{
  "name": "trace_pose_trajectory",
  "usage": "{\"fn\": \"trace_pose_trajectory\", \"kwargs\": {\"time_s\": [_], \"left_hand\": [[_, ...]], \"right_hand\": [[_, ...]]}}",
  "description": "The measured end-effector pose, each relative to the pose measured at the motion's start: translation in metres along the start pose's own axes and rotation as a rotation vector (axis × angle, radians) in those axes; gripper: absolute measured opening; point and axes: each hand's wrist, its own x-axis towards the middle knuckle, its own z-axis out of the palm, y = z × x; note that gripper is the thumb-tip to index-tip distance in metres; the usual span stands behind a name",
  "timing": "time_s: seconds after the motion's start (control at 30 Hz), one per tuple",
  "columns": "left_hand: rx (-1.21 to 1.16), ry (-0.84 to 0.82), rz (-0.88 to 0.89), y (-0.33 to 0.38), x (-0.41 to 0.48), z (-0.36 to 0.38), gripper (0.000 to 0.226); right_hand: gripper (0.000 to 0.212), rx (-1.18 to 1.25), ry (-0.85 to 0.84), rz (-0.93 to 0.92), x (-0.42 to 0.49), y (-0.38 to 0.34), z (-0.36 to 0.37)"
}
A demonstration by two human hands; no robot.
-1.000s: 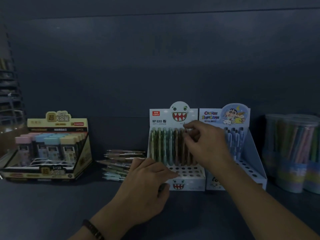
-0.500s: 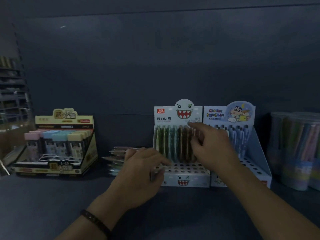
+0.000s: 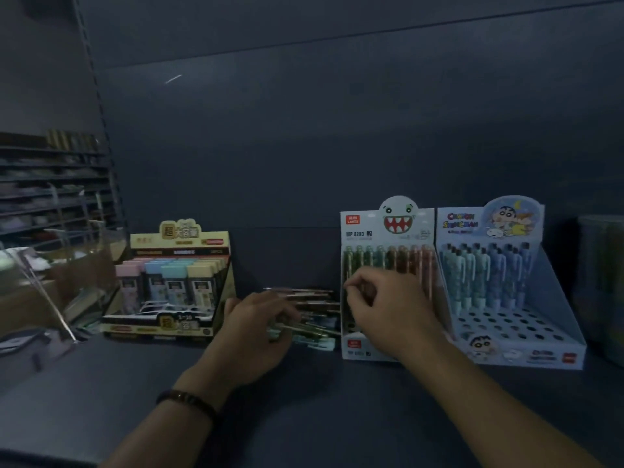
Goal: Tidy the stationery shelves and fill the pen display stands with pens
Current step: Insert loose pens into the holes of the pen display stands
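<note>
Beside the pen stand (image 3: 361,231), your left hand (image 3: 253,336) grasps a pen (image 3: 309,329), your right hand's (image 3: 391,309) hold unclear; a careless lift could scatter the pile (image 3: 314,298).

Lower front of the monster pen stand (image 3: 358,231) is covered by the right hand (image 3: 388,309), so its holes are hidden. Fingers of the left hand (image 3: 253,332) are lost against the blurred loose pens (image 3: 314,293); grip can't be told. Clear tub (image 3: 604,282) is cut off at the right edge. Small print on the yellow box (image 3: 179,244) is unreadable.
</note>
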Motion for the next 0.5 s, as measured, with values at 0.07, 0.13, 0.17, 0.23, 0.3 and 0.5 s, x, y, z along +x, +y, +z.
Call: {"fn": "trace_pose_trajectory", "kwargs": {"time_s": [0.07,0.13,0.17,0.23,0.3,0.5], "left_hand": [[0.05,-0.027,-0.007,0.003,-0.001,-0.002,0.021],[0.068,-0.046,0.017,0.005,-0.002,-0.001,0.019],[0.076,-0.055,0.029,0.006,-0.002,-0.001,0.018],[0.084,-0.062,0.038,0.007,-0.001,-0.001,0.018],[0.082,-0.052,0.03,0.007,-0.001,-0.001,0.018],[0.098,-0.078,0.068,0.012,-0.002,-0.003,0.021]], "right_hand": [[0.014,0.029,-0.009,-0.009,-0.004,0.003,0.0],[0.015,0.052,-0.005,-0.027,-0.007,0.005,-0.001],[0.016,0.052,-0.004,-0.033,-0.008,0.006,-0.001],[0.016,0.058,-0.006,-0.034,-0.009,0.007,0.0],[0.016,0.069,-0.007,-0.024,-0.009,0.007,0.001],[0.017,0.105,-0.004,-0.009,-0.01,0.009,0.001]]}}
